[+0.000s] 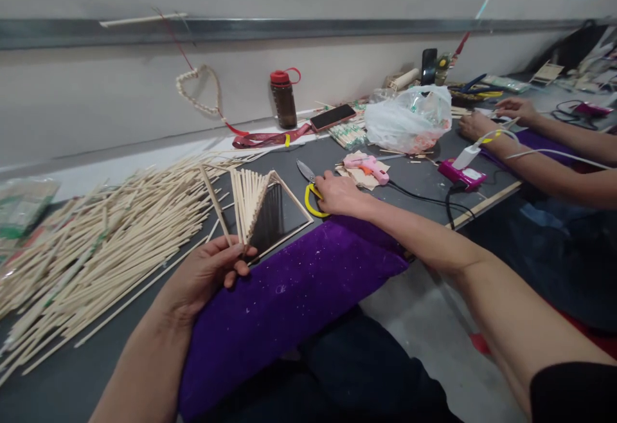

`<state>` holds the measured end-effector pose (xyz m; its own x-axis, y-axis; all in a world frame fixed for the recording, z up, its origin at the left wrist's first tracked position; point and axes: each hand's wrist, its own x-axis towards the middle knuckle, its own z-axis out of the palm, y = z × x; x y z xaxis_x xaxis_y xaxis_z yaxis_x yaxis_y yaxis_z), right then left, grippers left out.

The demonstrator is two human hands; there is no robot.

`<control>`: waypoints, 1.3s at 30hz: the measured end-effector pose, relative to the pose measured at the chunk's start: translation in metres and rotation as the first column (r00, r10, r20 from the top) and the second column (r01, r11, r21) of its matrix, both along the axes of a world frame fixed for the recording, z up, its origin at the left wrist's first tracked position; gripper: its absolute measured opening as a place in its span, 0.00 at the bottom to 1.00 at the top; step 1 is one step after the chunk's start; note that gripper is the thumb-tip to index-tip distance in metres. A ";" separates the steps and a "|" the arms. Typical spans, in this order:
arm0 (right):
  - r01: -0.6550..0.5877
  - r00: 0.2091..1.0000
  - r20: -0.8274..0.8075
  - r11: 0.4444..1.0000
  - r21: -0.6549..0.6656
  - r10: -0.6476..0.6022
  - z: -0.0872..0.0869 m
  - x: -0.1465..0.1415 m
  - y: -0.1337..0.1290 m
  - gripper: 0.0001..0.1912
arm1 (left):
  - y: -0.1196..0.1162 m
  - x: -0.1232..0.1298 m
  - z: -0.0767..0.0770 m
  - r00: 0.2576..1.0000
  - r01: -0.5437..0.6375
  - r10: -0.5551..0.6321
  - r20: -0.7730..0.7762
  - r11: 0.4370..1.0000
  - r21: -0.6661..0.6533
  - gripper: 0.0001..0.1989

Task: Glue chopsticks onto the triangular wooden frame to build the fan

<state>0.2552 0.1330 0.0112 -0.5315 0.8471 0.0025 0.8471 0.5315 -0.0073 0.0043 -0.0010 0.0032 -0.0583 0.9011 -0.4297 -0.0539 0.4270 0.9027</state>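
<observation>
My left hand (pixel 205 275) pinches the near corner of a small framework of pale wooden sticks (pixel 248 201). Its sticks fan out in a row, and a square stick frame stands on its right side. My right hand (pixel 337 193) has its fingers closed on the yellow-handled scissors (pixel 313 201), whose blades point away along the dark table. A pink glue gun (pixel 367 167) lies on a piece of brown card just beyond that hand. The purple cloth (pixel 289 288) stretches between my forearms, over the table's near edge and my lap.
A large heap of loose sticks (pixel 120 236) covers the left of the table. Toward the wall are a bottle with a red lid (pixel 283 98), a phone (pixel 333 117) and a white plastic bag (pixel 409 117). Another person's hands (pixel 482 126) work at right, by a magenta power strip (pixel 460 174).
</observation>
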 end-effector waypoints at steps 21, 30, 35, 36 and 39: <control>-0.120 0.992 -0.040 0.989 -0.081 0.117 0.023 0.076 0.068 0.32 | 0.001 -0.004 0.000 0.998 0.067 -0.067 -0.020 0.998 -0.021 0.10; -0.189 0.970 -0.181 0.970 -0.153 0.161 0.009 0.087 0.063 0.14 | 0.000 -0.007 -0.004 0.997 0.073 -0.073 -0.036 0.997 -0.004 0.08; 0.072 0.891 -0.447 0.997 -0.029 -0.077 0.015 0.106 0.060 0.15 | 0.000 -0.005 -0.002 0.997 0.073 -0.073 -0.025 0.997 -0.001 0.08; 0.157 0.884 -0.444 0.988 -0.010 -0.145 0.013 0.112 0.061 0.15 | 0.000 -0.004 -0.002 0.997 0.071 -0.071 -0.024 0.997 -0.003 0.08; 0.326 0.905 -0.298 0.945 0.025 -0.304 0.003 0.131 0.060 0.15 | -0.001 -0.003 0.000 0.997 0.066 -0.067 -0.025 0.998 -0.009 0.10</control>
